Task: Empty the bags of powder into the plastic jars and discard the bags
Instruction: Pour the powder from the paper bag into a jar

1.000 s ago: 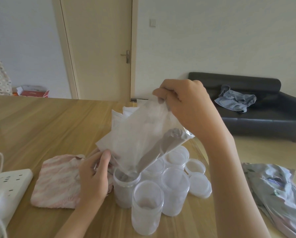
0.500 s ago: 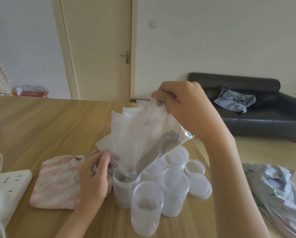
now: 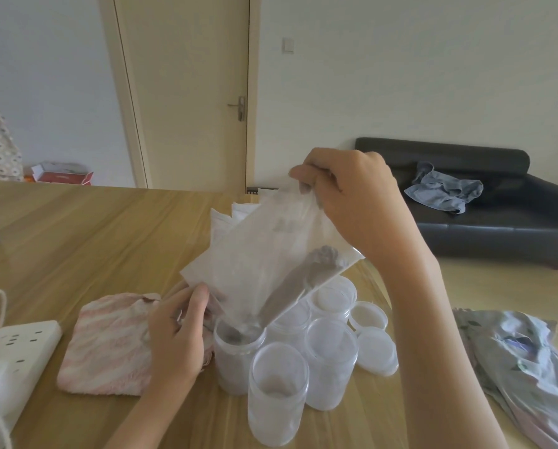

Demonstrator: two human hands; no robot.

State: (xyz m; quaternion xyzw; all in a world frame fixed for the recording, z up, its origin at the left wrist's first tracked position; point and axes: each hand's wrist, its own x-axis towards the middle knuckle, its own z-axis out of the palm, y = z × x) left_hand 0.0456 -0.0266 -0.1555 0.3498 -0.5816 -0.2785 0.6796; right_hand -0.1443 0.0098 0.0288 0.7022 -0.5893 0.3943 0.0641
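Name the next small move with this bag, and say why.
Probably tip the clear plastic bag steeper with the right hand: grey-brown powder still lies along its lower edge, while its mouth sits in the open translucent plastic jar, steadied by the left hand.

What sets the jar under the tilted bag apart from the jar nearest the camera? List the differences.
1. The jar under the bag has the bag's open corner dipping into its mouth; the nearest jar has nothing over its mouth.
2. The left hand is beside the jar under the bag; no hand is at the nearest jar.
3. The jar under the bag stands farther back and left.

Both are clear plastic, upright, lidless, with some powder inside.
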